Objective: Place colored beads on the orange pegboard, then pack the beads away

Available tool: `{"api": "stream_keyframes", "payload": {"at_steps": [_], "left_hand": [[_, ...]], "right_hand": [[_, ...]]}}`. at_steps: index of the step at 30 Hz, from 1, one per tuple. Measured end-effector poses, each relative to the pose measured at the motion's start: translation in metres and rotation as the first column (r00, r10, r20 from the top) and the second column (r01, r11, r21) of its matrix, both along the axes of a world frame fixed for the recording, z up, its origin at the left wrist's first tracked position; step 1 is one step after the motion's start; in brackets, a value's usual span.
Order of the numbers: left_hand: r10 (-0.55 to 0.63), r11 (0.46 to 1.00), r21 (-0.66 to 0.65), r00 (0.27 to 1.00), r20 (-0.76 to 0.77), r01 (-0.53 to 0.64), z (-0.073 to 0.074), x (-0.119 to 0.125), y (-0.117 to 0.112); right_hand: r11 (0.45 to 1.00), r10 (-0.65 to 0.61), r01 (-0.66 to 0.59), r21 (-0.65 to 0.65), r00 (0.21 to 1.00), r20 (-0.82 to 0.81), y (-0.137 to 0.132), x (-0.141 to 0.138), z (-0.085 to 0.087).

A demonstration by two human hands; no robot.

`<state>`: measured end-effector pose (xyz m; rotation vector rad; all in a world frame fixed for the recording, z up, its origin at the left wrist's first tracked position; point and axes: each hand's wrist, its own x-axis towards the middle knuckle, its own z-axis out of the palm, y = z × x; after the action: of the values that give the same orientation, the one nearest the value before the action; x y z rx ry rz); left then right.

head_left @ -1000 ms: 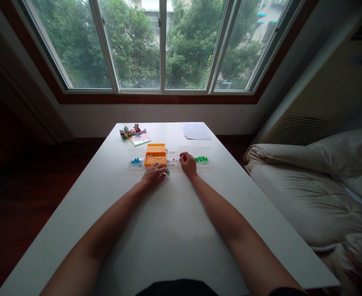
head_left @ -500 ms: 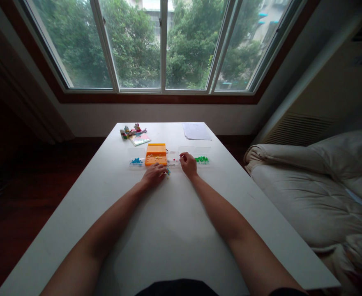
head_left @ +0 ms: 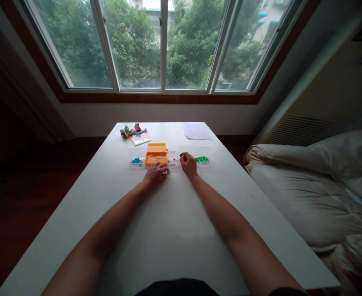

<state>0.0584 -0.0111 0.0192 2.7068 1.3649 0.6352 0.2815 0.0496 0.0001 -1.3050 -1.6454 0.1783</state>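
Note:
My left hand (head_left: 155, 173) rests low over the table in front of an orange case (head_left: 156, 159), whose lid stands up and whose tray holds small pale pieces. Its fingers close on a small multicoloured beaded piece (head_left: 168, 173), partly hidden beneath them. Over the right side of a clear box (head_left: 173, 161) with a few red bits in it, my right hand (head_left: 189, 164) is held with thumb and fingertips pinched together. Whatever sits in that pinch is too small to make out.
Clear boxes with blue pieces (head_left: 136, 161) and green pieces (head_left: 201, 159) stand left and right of the hands. Farther back are small figures (head_left: 128, 132), a pale pink card (head_left: 140, 139) and white paper sheets (head_left: 197, 131). A sofa (head_left: 310, 193) stands right of the white table (head_left: 168, 238).
My left fingers have shifted slightly, and the multicoloured piece has turned so that less of it hangs below them. My right hand stays almost still.

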Motion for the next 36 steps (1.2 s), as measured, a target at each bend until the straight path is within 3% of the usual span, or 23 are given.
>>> {"api": "stream_keyframes", "payload": {"at_steps": [18, 25, 31, 36], "left_hand": [[-0.046, 0.998, 0.038, 0.999, 0.007, 0.045, -0.007, 0.0, 0.004], [0.154, 0.976, 0.125, 0.969, 0.192, -0.18, -0.003, -0.013, 0.016], [0.398, 0.879, 0.111, 0.842, 0.364, -0.463, -0.006, -0.035, 0.03], [0.426, 0.865, 0.098, 0.823, 0.376, -0.493, -0.009, -0.038, 0.031]], "right_hand": [[1.0, 0.009, -0.009, 0.014, 1.0, 0.014, 0.001, 0.001, -0.002], [1.0, 0.009, -0.01, 0.022, 1.0, 0.015, 0.002, 0.0, -0.003], [1.0, 0.022, -0.022, 0.012, 0.999, 0.025, 0.001, -0.001, -0.004], [1.0, 0.019, -0.018, -0.01, 0.999, 0.034, 0.0, -0.001, -0.004]]}}
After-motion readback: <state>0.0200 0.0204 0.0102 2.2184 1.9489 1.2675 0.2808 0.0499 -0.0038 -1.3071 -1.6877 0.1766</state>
